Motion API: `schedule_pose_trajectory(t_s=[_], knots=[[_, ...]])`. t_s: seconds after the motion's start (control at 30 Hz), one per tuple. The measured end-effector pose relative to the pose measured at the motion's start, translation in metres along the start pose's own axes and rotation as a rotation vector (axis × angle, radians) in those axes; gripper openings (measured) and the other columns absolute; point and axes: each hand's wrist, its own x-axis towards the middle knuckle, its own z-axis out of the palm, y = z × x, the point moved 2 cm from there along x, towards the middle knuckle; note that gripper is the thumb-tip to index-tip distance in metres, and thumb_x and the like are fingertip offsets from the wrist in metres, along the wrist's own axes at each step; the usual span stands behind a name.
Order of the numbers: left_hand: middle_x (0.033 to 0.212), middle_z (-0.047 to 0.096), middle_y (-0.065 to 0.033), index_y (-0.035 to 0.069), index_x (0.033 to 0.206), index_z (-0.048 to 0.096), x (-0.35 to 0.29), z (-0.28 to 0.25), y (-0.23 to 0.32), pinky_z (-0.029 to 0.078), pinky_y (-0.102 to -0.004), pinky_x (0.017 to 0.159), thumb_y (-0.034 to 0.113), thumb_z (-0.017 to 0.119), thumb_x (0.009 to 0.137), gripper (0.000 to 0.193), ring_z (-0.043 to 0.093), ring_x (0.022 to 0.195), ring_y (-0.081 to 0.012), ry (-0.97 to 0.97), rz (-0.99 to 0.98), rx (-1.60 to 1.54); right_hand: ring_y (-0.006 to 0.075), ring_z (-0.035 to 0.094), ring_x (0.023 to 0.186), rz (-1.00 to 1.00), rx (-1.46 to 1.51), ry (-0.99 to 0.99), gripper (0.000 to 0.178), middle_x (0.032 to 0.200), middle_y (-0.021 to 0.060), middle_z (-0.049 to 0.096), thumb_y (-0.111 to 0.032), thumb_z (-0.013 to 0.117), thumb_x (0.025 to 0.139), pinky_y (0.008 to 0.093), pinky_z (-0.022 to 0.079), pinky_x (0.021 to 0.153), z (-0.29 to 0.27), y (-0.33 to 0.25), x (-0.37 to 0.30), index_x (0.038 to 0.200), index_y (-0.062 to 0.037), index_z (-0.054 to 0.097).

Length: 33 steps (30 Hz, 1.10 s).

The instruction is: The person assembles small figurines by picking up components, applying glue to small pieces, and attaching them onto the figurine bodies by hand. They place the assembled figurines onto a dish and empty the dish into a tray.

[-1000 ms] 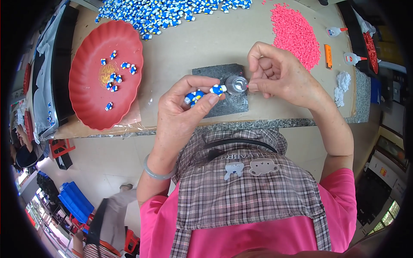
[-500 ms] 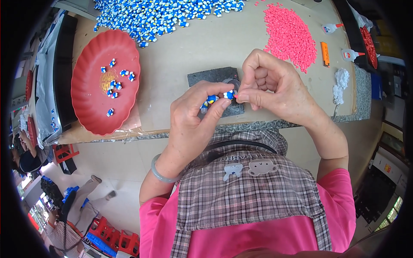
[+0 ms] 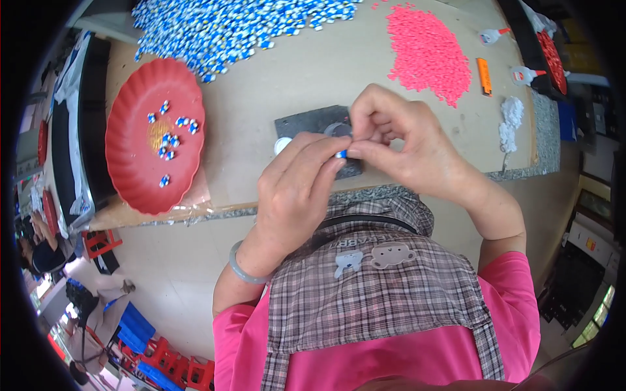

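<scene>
Between the thumb and fingers of my left hand (image 3: 297, 186) sits a small blue-and-white figurine (image 3: 341, 154), mostly covered by the fingers. My right hand (image 3: 401, 143) pinches at the figurine's right end, thumb and forefinger closed against it. Whether a pink piece is between those fingertips is hidden. Both hands are over a dark rectangular slab (image 3: 303, 122), on which a small round dish (image 3: 338, 128) partly shows. Next to my left hand's knuckles lies a white round disc (image 3: 282, 144).
To the left is a red scalloped tray (image 3: 127, 176) with several figurines. Beyond it spreads a big heap of blue-and-white figurines (image 3: 228, 32). Small pink pieces (image 3: 430, 55) lie at the far right, near an orange box (image 3: 484, 77), glue bottles (image 3: 490, 36) and crumpled white material (image 3: 512, 120).
My left fingers have closed further over the figurine, and a second figurine seen in that hand is now out of sight. The pink tip at my right fingertips no longer shows. The view has shifted slightly.
</scene>
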Motion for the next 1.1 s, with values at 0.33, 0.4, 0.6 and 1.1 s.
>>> schedule_pose_trajectory(t_s=[0.33,0.4,0.6,1.1], knots=[[0.09,0.067,-0.0108,-0.001,0.101,0.065,-0.005,-0.016,-0.007,0.051,-0.0304,0.071,-0.004,0.067,0.084,0.018,0.065,0.08,-0.0218,0.019,-0.159,0.062,0.028,0.065,0.065,-0.329,-0.528,0.241,0.022,0.082,0.0084,0.062,-0.012,0.069,0.083,0.0369,0.053,0.055,0.007,0.002,-0.01,0.097,-0.0084,0.053],[0.094,0.068,-0.0095,-0.002,0.103,0.065,-0.008,-0.047,-0.019,0.051,-0.0303,0.073,-0.001,0.064,0.089,0.014,0.065,0.082,-0.0195,0.169,-0.116,0.322,0.0246,0.064,0.065,-0.271,-0.576,0.324,0.019,0.083,0.0073,0.063,-0.009,0.069,0.083,0.0344,0.052,0.056,-0.014,0.02,-0.016,0.097,-0.0069,0.058],[0.097,0.068,-0.0128,-0.002,0.106,0.065,-0.021,-0.145,-0.049,0.051,-0.0324,0.074,0.002,0.056,0.095,0.015,0.066,0.084,-0.0239,0.345,-0.202,0.821,0.026,0.066,0.079,-0.108,-0.82,0.575,0.011,0.09,0.0058,0.064,-0.006,0.069,0.081,0.0366,0.055,0.069,-0.092,0.076,-0.046,0.092,-0.0078,0.066],[0.108,0.063,-0.0164,0.001,0.103,0.066,0.058,-0.059,-0.056,0.045,-0.0434,0.092,-0.002,0.061,0.082,0.022,0.057,0.104,-0.0344,0.086,0.127,0.814,0.0272,0.062,0.083,-0.054,-0.942,0.446,0.009,0.086,0.0085,0.061,-0.003,0.068,0.08,0.0372,0.051,0.071,-0.102,0.089,-0.054,0.087,-0.002,0.062]])
